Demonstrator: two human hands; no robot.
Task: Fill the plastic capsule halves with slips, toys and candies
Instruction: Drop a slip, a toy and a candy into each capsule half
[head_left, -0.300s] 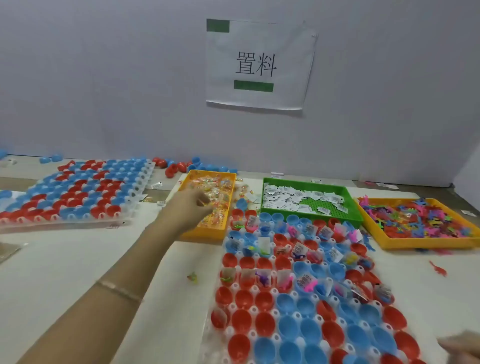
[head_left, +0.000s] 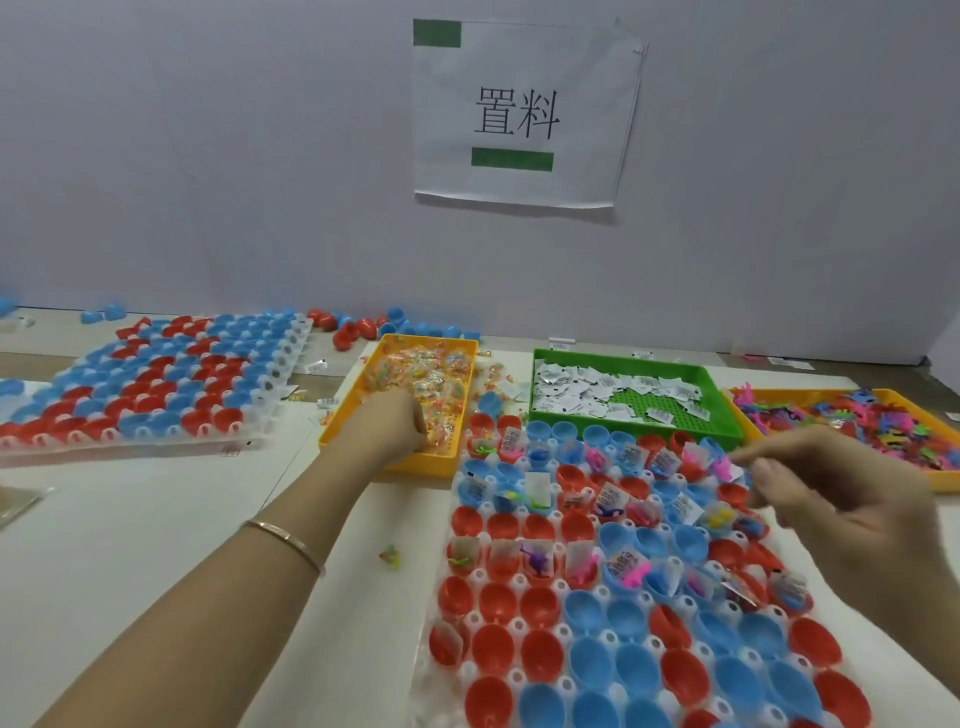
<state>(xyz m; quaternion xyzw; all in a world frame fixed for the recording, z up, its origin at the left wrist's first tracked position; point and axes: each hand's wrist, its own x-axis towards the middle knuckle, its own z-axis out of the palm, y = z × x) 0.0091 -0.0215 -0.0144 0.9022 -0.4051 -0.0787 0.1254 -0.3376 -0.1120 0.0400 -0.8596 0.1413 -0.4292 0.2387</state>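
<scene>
- Pale wall (head_left: 208, 156) and a white table (head_left: 130, 545) frame a filling station, seen from the worker's own head.
- On the table in front of the worker, a white holder (head_left: 426, 675) seats red and blue capsule halves (head_left: 592, 662), open side up.
- Most halves in its far rows already carry a slip and a small toy. A run of red ones midway and nearly all the nearest rows are bare.
- No candy can be made out in any half, so by the look of it that step has barely begun and more than half the holder awaits filling.
- Left hand (head_left: 395, 431) is sunk in the yellow tray (head_left: 337, 415), fingers curled down into the candies (head_left: 426, 374) as if gathering some. A bracelet (head_left: 283, 538) circles the wrist.
- Right hand (head_left: 831, 499) hovers over the holder's right side, blurred. Whether its fingers pinch anything cannot be told.
- Slips (head_left: 571, 389) lie in the green tray (head_left: 722, 415) just behind the holder, and the toys (head_left: 883, 421) fill the orange tray (head_left: 940, 480) at far right.
- One stray candy (head_left: 390, 556) sits on the table beside the holder.
- At far left a second holder (head_left: 291, 358) stands full of halves, with nothing visible in them. Loose halves (head_left: 345, 335) are scattered along the wall.
- A paper sign (head_left: 524, 114) taped to the wall reads "置料" between two green bars. Print on the slips is too small to read.
</scene>
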